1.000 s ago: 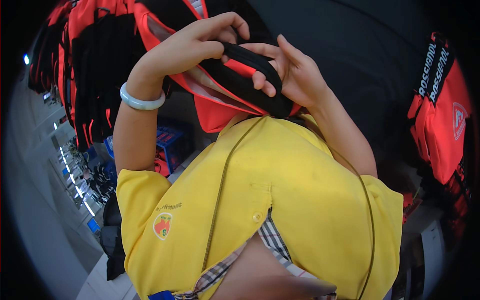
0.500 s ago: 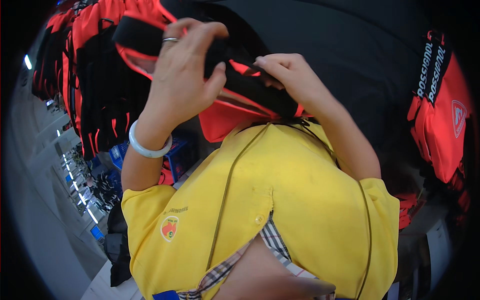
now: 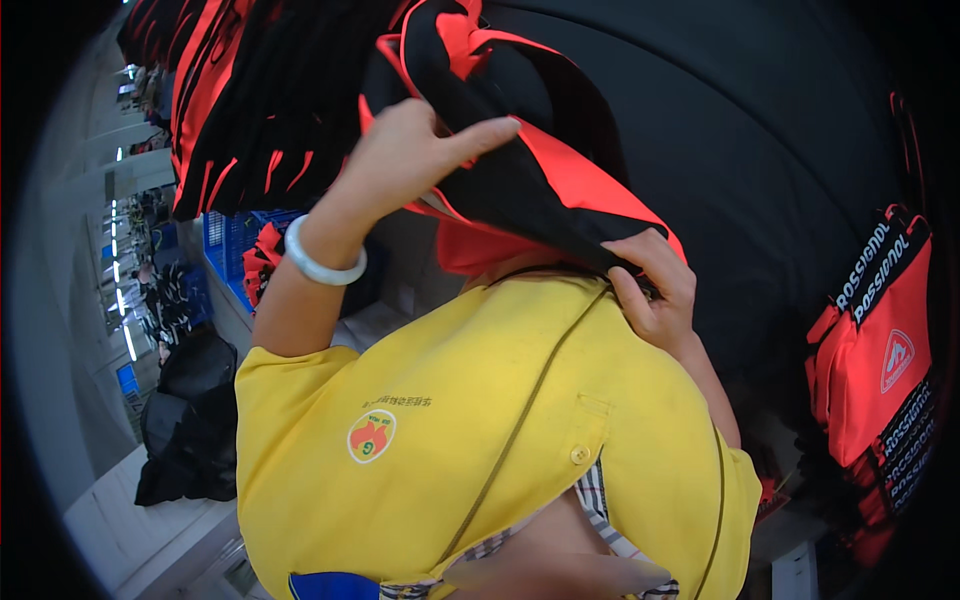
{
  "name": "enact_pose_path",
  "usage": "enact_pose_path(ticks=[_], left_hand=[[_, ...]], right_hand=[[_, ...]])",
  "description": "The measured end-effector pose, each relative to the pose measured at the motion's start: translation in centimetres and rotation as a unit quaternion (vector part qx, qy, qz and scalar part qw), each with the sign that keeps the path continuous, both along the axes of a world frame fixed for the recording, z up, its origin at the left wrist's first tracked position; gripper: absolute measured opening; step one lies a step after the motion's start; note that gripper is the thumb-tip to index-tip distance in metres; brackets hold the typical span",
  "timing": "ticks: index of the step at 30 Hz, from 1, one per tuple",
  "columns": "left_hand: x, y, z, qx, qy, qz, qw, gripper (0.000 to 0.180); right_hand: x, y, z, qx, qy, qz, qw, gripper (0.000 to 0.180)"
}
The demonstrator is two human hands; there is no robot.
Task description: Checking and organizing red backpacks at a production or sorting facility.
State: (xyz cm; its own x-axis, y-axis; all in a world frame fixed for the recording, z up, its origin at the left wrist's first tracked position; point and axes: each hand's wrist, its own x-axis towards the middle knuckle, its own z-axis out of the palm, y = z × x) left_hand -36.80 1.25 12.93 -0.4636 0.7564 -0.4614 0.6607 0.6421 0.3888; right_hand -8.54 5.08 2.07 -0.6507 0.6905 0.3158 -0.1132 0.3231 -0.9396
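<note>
While the right hand clamps the near corner of the bag in its fingers, the left hand lies across its left side — fingers partly hidden, grip unclear — probably to spread it before the yellow shirt.

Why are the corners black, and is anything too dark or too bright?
In the head view, the wide fisheye lens leaves black corners; the strip lights at left shine bright white; the black surface hides most detail; the left hand, right hand and red-and-black bag look fairly clear.
</note>
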Motion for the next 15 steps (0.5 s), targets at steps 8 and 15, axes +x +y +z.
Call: enact_pose_path(ticks=[8,15], left_hand=[[4.9,-3.1,-4.2,0.315,-0.421,0.164,0.835,0.03],[5.2,-7.2,-5.2,0.312,-0.456,0.144,0.821,0.023]], right_hand=[[2.7,-0.1,-3.0,-0.035,-0.102,-0.08,0.991,0.011],[3.5,-1.7,-2.9,0.047,-0.066,-0.05,0.995,0.009]])
